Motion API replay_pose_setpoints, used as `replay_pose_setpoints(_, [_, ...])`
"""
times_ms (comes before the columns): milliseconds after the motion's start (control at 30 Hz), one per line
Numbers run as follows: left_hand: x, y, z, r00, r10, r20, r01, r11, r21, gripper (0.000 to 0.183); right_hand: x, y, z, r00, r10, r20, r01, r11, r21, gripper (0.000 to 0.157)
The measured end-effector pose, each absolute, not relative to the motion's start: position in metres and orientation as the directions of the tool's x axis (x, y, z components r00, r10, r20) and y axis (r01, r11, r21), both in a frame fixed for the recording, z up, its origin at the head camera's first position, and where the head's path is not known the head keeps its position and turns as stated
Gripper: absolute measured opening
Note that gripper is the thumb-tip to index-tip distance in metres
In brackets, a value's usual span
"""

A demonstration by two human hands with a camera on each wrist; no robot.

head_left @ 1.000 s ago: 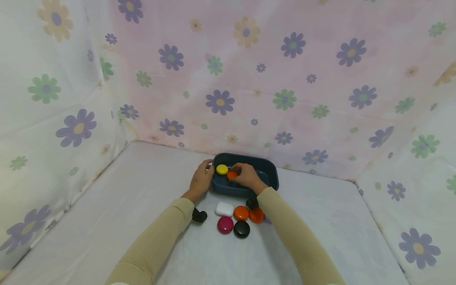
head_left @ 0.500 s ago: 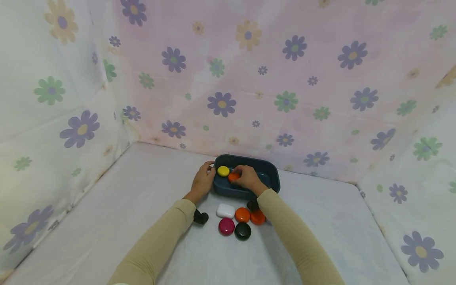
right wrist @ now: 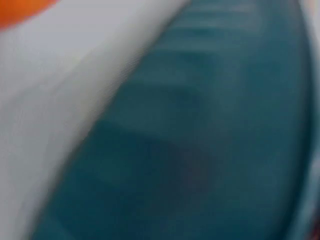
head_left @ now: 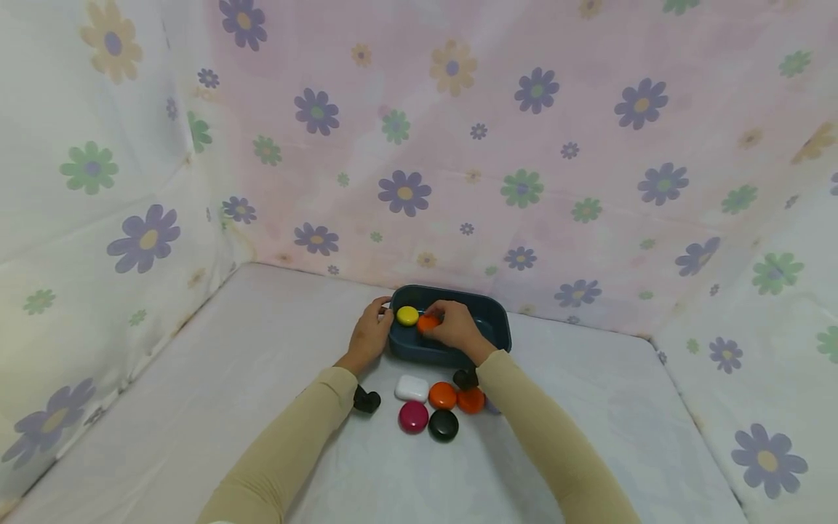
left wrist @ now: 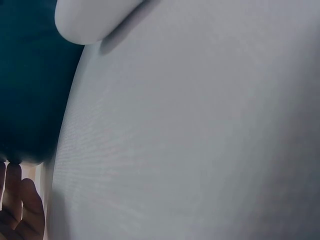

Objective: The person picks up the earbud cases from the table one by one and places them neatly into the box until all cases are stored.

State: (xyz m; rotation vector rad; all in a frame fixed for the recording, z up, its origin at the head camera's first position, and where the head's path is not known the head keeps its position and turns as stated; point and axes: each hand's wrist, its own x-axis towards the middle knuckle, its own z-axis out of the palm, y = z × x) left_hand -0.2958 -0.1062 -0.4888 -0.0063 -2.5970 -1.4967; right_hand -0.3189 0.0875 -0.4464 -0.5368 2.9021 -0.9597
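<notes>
A dark teal tray (head_left: 425, 355) stands at the back of the table, with a glossy yellow disc (head_left: 407, 316) lying at its left end. Inside the tray my right hand (head_left: 456, 326) pinches a glossy orange disc (head_left: 427, 323) just right of the yellow one. My left hand (head_left: 370, 335) rests at the tray's left end, its fingertips touching the outer wall. The left wrist view shows some of those fingers (left wrist: 31, 207), extended against the tray. The right wrist view is blurred; tray and table fill it, and the right hand cannot be made out there.
Before the tray lie a white rounded block (head_left: 412, 388), an orange disc (head_left: 442, 396), a second orange disc (head_left: 471, 399), a crimson disc (head_left: 414, 417) and a black disc (head_left: 444, 425). A purple piece (head_left: 492, 407) is partly hidden by the right sleeve. Flowered cloth walls (head_left: 458, 145) enclose the table.
The hands, the tray and the pieces keep nearly the same places. The right hand keeps its pinch on the orange disc, shifting only slightly, while the head view sways a little.
</notes>
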Motion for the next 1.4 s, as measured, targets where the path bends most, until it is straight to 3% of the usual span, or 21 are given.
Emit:
replay_pose_setpoints(300, [-0.299, -0.107, -0.493, -0.989, -0.065, 0.133, 0.083, 0.505, 0.859, 0.044, -0.295, 0.090, -0.422, -0.947, -0.314, 0.064, -0.290, 0.755, -0.588, 0.033])
replay_pose_setpoints(633, [-0.298, -0.105, -0.493, -0.990, -0.059, 0.129, 0.081, 0.508, 0.857, 0.044, -0.261, 0.110, -0.405, -0.926, -0.376, 0.041, -0.325, 0.737, -0.592, 0.032])
replay_pose_setpoints(1400, [-0.299, -0.105, -0.493, -0.987, -0.072, 0.145, 0.087, 0.520, 0.850, 0.046, -0.188, 0.163, -0.426, -0.889, -0.458, 0.011, -0.386, 0.736, -0.557, 0.030])
